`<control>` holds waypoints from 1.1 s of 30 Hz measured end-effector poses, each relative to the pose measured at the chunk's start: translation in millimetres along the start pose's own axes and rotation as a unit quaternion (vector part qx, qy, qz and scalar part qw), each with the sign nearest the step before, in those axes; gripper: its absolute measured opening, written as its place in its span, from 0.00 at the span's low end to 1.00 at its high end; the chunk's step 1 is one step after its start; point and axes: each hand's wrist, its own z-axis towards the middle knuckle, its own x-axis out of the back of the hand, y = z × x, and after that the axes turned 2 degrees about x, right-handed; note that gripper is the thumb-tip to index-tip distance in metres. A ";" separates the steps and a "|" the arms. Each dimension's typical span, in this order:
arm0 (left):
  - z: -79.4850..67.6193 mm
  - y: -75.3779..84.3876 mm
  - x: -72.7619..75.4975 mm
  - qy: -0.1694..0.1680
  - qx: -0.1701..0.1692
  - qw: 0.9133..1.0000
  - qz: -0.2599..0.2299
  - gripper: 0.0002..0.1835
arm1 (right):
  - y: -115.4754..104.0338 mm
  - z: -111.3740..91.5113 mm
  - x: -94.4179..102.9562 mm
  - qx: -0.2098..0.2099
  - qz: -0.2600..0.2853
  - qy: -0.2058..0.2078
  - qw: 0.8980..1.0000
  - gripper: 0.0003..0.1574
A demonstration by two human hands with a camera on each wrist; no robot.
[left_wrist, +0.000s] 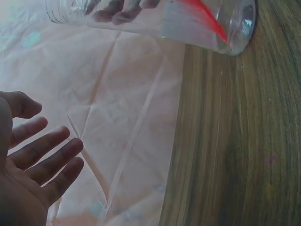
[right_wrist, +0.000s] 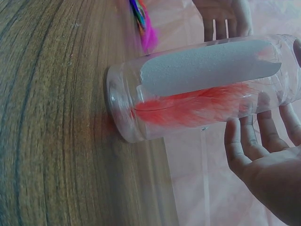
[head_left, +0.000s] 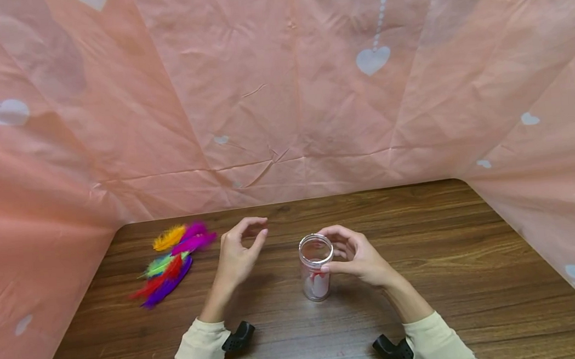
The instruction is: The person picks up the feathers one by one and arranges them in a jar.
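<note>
A clear plastic jar point(head_left: 316, 288) stands upright on the wooden table, its round mouth facing up. Inside it lies a red feather point(right_wrist: 193, 106), beside a whitish label point(right_wrist: 211, 68) on the wall. My right hand point(head_left: 364, 260) holds the jar from the right near its top, thumb in front and fingers curled behind. To the left of the jar, my left hand point(head_left: 237, 254) hovers apart from it with nothing in its grasp, fingers relaxed and thumb spread. The left wrist view shows that same hand with its palm bare.
Several loose feathers lie in a pile left of my left hand: an orange feather point(head_left: 169, 238), a magenta feather point(head_left: 192, 241), a green feather point(head_left: 156, 266), a red feather point(head_left: 162, 278) and a purple feather point(head_left: 170, 286). A pink heart-patterned sheet point(head_left: 293, 118) surrounds the table point(head_left: 445, 247).
</note>
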 end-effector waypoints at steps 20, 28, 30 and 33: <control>-3.1 -12.5 6.6 0.000 -0.033 0.995 0.092 0.10 | -0.4 0.1 0.3 -0.006 -0.005 0.003 1.000 0.38; -5.3 -15.9 12.1 0.007 -0.024 0.989 0.144 0.10 | 1.1 -0.4 0.4 0.001 -0.006 0.001 1.000 0.37; -5.5 -16.7 14.0 0.007 -0.019 0.986 0.163 0.11 | 1.2 -0.4 0.2 0.004 -0.004 0.000 1.000 0.37; -6.7 -18.7 17.0 0.005 -0.010 0.982 0.188 0.11 | 1.5 -0.2 0.3 0.007 -0.001 -0.002 1.000 0.36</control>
